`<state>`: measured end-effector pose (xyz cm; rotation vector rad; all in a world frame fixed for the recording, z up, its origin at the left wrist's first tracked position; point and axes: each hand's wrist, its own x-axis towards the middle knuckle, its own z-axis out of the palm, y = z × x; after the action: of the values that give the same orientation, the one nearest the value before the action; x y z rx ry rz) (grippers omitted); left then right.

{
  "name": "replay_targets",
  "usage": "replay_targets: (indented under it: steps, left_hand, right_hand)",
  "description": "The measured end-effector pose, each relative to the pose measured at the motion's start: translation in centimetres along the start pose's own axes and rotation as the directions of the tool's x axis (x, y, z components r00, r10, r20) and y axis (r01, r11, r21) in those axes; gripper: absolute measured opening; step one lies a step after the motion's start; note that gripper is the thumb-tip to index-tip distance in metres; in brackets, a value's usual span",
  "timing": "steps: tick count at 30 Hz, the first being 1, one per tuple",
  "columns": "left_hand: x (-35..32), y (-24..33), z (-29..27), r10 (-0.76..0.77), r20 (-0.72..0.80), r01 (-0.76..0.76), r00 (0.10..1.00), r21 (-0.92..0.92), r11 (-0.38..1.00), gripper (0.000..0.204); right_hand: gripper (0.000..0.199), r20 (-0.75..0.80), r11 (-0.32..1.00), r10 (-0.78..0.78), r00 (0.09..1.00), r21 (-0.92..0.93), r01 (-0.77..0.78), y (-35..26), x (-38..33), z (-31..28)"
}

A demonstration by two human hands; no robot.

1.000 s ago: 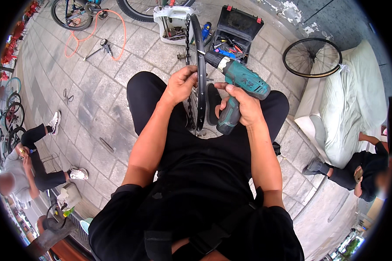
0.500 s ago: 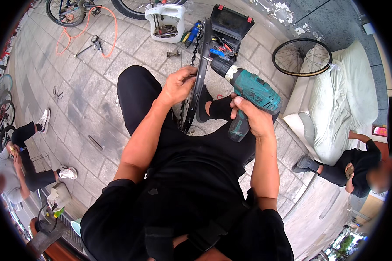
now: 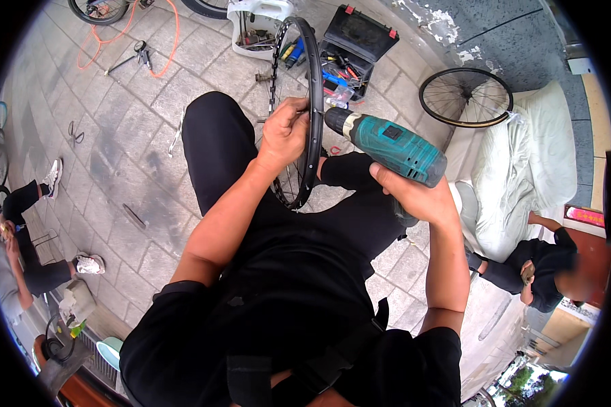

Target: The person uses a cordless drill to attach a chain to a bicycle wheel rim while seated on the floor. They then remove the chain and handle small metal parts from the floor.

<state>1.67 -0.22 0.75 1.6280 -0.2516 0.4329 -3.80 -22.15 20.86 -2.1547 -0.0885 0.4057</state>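
Note:
A black bicycle wheel rim (image 3: 313, 74) stands upright between my knees, seen nearly edge-on, with spokes and a toothed or chain-like inner edge on its left side. My left hand (image 3: 283, 136) is closed at the rim's left side, fingers pinched against it; what lies under the fingertips is hidden. My right hand (image 3: 417, 195) grips a teal and black cordless drill (image 3: 394, 148), its handle mostly hidden below the palm. The drill points left, and its bit reaches the outer face of the rim, opposite my left fingers.
An open black toolbox (image 3: 349, 61) with assorted tools lies beyond the wheel, beside a cut white jug (image 3: 256, 30) holding metal parts. Another wheel (image 3: 466, 97) leans by a covered sofa (image 3: 502, 169). An orange hose (image 3: 173, 51) with a gauge lies far left. People sit at both sides.
The drill has swung more level, its bit now at the rim. The wheel has turned to show more of its spoked side. My right hand has shifted right and down.

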Motion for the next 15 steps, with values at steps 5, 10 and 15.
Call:
replay_targets:
  steps: [5, 10, 15]
  left_hand:
    - [-0.4, -0.9, 1.0, -0.039, 0.005, 0.039, 0.999, -0.012, 0.999, 0.021]
    - [0.0, -1.1, 1.2, 0.014, 0.052, -0.014, 0.999, 0.009, 1.0, 0.023]
    - [0.0, -1.1, 1.5, 0.002, 0.068, 0.0, 0.998, -0.033, 0.999, 0.025]
  right_hand:
    - [0.021, 0.044, 0.98, -0.069, 0.997, -0.183, 0.076, -0.7, 1.1, -0.8]
    - [0.017, 0.063, 0.974, 0.029, 0.998, -0.226, -0.014, -1.9, 1.6, -1.6]
    - [0.015, 0.103, 0.982, 0.003, 0.995, -0.186, 0.016, -1.2, 1.6, -2.3]
